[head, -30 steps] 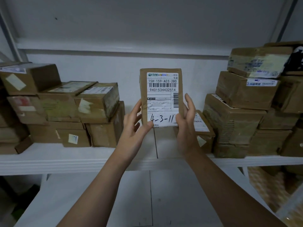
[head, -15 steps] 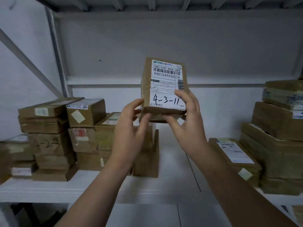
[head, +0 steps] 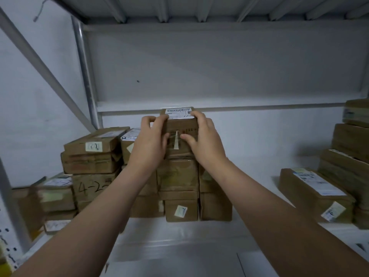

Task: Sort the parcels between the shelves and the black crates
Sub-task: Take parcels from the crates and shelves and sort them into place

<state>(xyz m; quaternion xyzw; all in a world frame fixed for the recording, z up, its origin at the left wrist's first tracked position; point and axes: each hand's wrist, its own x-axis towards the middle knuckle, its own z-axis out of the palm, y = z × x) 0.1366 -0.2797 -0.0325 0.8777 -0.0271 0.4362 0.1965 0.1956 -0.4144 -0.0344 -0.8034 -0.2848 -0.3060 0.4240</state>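
Head view: the parcel (head: 180,124) sits at twelve o'clock, on or just above the middle stack (head: 177,176) on the shelf (head: 179,236). My left hand (head: 148,142) and right hand (head: 203,140) grip it, fingers curled over its top and thumbs on its front. Released off-centre, I'd expect that tall, narrow stack to topple.

Tips the parcel (head: 180,126) from upright, label facing the camera, to flat, label up. Carries it from mid-air to the top of the centre stack (head: 177,176) at 12 o'clock. Moves left hand (head: 148,144) to its 9 o'clock edge, right hand (head: 203,140) to 3 o'clock.
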